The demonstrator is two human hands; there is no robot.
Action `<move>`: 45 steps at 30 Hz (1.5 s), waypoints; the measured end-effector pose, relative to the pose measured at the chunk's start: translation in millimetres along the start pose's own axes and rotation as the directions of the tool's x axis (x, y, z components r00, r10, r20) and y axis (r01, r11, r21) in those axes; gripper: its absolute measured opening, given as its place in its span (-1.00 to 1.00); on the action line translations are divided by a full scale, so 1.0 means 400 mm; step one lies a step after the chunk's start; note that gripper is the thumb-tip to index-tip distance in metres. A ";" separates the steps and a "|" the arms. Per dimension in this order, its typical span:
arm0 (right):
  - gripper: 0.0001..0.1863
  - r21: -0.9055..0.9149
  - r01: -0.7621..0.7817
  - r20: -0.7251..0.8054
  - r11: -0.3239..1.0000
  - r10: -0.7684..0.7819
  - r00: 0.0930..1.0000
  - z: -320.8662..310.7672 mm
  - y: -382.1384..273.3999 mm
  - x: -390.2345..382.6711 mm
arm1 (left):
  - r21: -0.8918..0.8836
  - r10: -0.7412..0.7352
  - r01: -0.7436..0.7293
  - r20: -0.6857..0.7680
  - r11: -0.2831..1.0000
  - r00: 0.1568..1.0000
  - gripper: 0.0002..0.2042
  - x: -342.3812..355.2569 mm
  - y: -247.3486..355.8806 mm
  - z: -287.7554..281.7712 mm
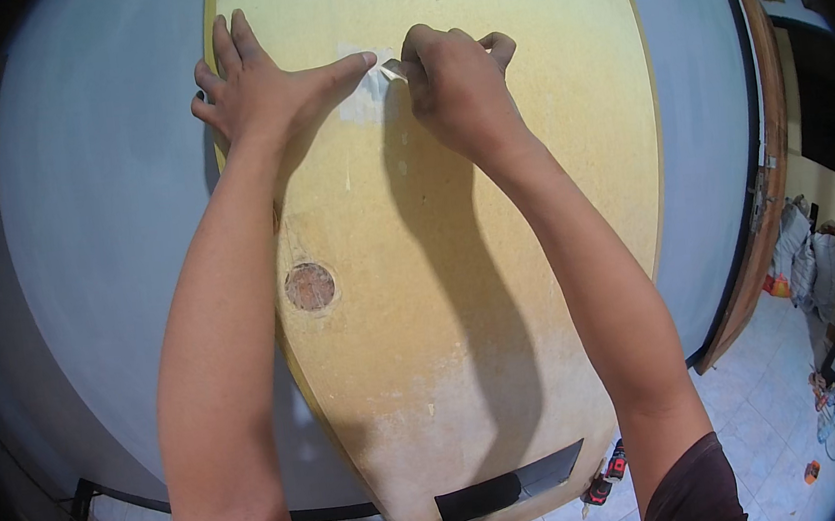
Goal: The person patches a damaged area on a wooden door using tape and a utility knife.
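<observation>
A worn yellow door panel point(585, 224) stands before me, with a pale patch point(362, 100) high on it, a round recess point(309, 286) lower down and a dark slot point(476, 498) near its bottom. My left hand point(256, 100) rests on the upper left of the panel, fingers spread, its thumb at the patch. My right hand point(452, 91), just right of the patch, is closed on a small flat metal blade point(392, 68) that meets the panel at the patch.
Grey-blue wall point(74, 243) stands behind the panel. At the right are an open wooden door point(768, 146) and pale sacks point(809, 258). On the tiled floor point(743, 400) lie a red-and-black power tool point(599, 479) and some loose clutter point(834, 411).
</observation>
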State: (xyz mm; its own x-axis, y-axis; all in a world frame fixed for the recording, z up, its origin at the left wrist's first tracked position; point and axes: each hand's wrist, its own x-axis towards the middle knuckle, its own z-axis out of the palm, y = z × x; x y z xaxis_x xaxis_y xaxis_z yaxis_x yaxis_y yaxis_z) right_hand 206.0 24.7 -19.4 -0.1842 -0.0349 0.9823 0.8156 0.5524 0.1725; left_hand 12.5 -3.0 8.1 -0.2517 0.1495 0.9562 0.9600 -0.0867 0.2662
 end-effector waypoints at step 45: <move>-0.91 -0.106 0.204 0.002 0.973 -0.205 0.979 -0.019 -0.014 -0.016 | -0.001 0.002 -0.002 -0.025 1.000 1.000 0.52 0.001 -0.013 0.017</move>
State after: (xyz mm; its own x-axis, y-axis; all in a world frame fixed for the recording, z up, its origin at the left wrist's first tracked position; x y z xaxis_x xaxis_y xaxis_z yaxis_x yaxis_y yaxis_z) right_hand 206.8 15.4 -26.2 -0.3484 -0.1455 0.9260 0.8141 0.4426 0.3759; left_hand 8.3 4.2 6.2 -0.2525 0.1246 0.9595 0.9604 -0.0883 0.2642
